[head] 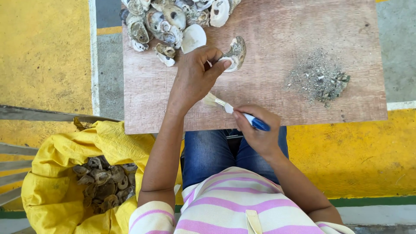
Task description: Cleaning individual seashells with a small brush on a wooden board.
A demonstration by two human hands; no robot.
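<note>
Fingers of left hand [193, 73] pinch oyster shell [234, 53]; right hand [258, 130] grips brush [236, 112]

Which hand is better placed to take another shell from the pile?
Left. The left hand holds a shell right beside the pile; the right hand is farther back, holding the brush.

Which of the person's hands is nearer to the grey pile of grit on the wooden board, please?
The right hand is nearer to the grit pile, below and left of it holding the brush. The left hand sits farther left, holding a shell.
</note>
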